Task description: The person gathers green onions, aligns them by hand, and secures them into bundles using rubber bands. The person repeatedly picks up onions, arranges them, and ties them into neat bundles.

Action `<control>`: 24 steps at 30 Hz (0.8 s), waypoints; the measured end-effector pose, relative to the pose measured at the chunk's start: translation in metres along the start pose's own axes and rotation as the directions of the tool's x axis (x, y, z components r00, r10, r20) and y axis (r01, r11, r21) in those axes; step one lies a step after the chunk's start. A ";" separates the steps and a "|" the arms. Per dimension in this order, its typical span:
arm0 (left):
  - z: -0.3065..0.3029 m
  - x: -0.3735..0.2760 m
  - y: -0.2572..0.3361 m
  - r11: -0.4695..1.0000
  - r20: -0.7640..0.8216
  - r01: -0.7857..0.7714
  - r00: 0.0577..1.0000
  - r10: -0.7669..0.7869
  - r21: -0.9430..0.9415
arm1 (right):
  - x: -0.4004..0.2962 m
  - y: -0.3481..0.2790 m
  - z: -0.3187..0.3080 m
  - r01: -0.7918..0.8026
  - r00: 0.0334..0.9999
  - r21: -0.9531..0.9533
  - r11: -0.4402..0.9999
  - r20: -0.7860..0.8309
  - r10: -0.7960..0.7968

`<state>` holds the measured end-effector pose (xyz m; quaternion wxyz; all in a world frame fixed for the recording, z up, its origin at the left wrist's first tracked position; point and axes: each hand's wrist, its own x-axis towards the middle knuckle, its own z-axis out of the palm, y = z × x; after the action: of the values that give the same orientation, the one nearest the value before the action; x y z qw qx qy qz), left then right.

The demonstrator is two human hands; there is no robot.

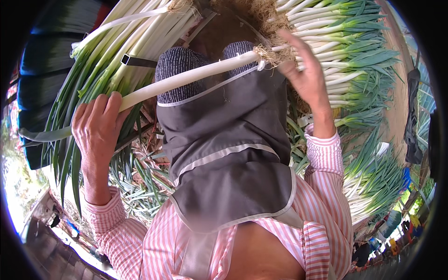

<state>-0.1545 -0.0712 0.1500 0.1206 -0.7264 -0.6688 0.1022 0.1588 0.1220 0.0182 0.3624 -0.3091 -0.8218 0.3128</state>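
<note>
My left hand [99,126] is closed around a long Welsh onion or leek [196,78], near where its white shank turns green. The stalk slants across my lap, its root end up to the right and its leaf tip out to the left. Pale, stringy roots [265,54] hang from that end, beside my right hand [306,70]. The fingers of my right hand are apart, with the thumb close to the roots; whether it touches them I cannot tell. A dark apron [227,122] covers my lap beneath the stalk.
At the left, a pile of untrimmed stalks [140,38] rests by a square metal bar end [125,59]. Rows of white-and-green stalks [332,52] lie at the right, roots inward. More bunches [374,178] lie behind them. Leaf scraps [147,185] litter the ground at left.
</note>
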 end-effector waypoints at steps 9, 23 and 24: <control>0.006 -0.006 0.001 0.991 -0.079 0.127 0.989 -0.124 0.034 | 0.012 -0.031 0.032 0.122 0.946 0.112 0.986 0.286 -0.149; 0.005 -0.010 0.007 0.974 0.002 0.206 0.978 -0.207 0.091 | -0.006 -0.041 0.048 0.157 0.963 0.041 0.987 0.216 -0.163; 0.006 -0.011 0.007 0.972 0.004 0.215 0.976 -0.217 0.098 | -0.007 -0.041 0.050 0.166 0.966 0.060 0.984 0.190 -0.175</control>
<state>-0.1503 -0.0825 0.1420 0.1612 -0.6419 -0.7390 0.1258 0.1119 0.0775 0.0185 0.3124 -0.1972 -0.8698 0.3271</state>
